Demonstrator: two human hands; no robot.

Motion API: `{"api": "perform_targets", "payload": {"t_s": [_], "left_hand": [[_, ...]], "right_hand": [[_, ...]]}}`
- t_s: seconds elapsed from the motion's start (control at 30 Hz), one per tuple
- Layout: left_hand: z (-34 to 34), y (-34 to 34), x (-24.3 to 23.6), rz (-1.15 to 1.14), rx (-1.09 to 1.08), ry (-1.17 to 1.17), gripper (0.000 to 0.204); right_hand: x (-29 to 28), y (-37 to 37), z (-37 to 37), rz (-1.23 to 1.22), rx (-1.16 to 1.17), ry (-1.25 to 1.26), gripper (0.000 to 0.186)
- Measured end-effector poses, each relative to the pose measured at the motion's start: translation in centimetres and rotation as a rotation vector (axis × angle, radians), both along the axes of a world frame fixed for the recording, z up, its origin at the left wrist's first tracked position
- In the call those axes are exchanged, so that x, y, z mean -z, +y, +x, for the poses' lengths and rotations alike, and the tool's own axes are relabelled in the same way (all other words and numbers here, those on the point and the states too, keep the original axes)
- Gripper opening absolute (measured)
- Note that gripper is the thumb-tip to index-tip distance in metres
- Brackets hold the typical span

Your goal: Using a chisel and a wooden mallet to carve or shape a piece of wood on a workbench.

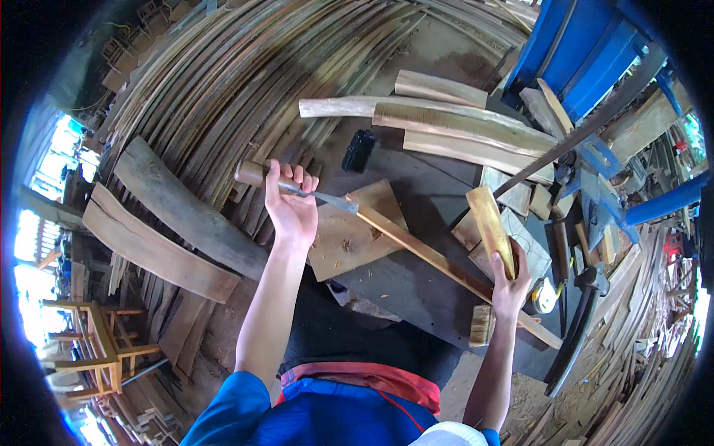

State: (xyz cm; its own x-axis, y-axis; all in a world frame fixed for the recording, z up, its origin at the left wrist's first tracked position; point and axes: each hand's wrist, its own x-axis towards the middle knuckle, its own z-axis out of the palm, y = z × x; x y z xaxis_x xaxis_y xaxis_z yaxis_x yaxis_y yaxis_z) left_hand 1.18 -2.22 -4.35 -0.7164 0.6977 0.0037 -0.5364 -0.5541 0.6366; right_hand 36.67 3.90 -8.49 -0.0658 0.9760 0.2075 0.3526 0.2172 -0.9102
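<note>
“Long planks [245,82] were stacked far beyond and to the left of the left hand [291,212], and a dark worktop [409,293] stretched between and beyond both hands. What were the hands doing?”

“Both were closed. The left gripped a chisel [253,174] low on its wooden handle, with the blade pointing toward the right. The right hand [513,279] was wrapped around the near end of a yellowish wooden block [489,219].”

“And the piece by the blade?”

“A narrow wooden strip [428,255]. It ran slantwise between the hands, from the chisel's tip to past the right wrist. Whether tip and wood touched, I couldn't tell.”

“What was under it?”

“A squarish board [346,245], just right of the left hand, lay beneath its far end. A small offcut [481,327] sat close by the right wrist, on its left side.”

“Anything farther out?”

“Just right of the right hand were a tape measure [545,297] and a dark long-handled tool [573,343]. Beyond the left hand, slightly to its right, lay a small black case [359,151]. Pale boards [454,130] rested farther beyond both hands, with blue metalwork [602,59] past them. Well left of the left hand lay a curved board [160,244].”
</note>
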Motion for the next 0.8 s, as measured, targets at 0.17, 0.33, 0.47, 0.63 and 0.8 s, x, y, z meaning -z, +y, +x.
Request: {"api": "perform_targets", "payload": {"t_s": [0.17,0.33,0.47,0.63,0.8], "left_hand": [[-0.7,-0.2,-0.1,0.029,0.031,0.068,0.031],[-0.7,0.7,-0.7,-0.022,0.073,0.155,0.031],[-1.8,1.4,-0.4,-0.008,0.188,0.156,0.031],[-1.5,3.1,-0.9,-0.048,0.236,0.172,0.029],[-1.3,5.0,-1.5,-0.156,0.298,0.291,0.027]], "right_hand": [[0.1,-0.1,-0.3,-0.038,-0.023,-0.029,0.04],[0.3,-0.1,-0.2,-0.037,-0.067,-0.033,0.042],[0.2,-0.2,-0.2,-0.048,-0.041,-0.058,0.043],[0.4,-0.1,-0.1,-0.029,-0.039,-0.119,0.043],[-0.8,-0.6,-1.2,-0.124,-0.026,-0.064,0.042]]}}
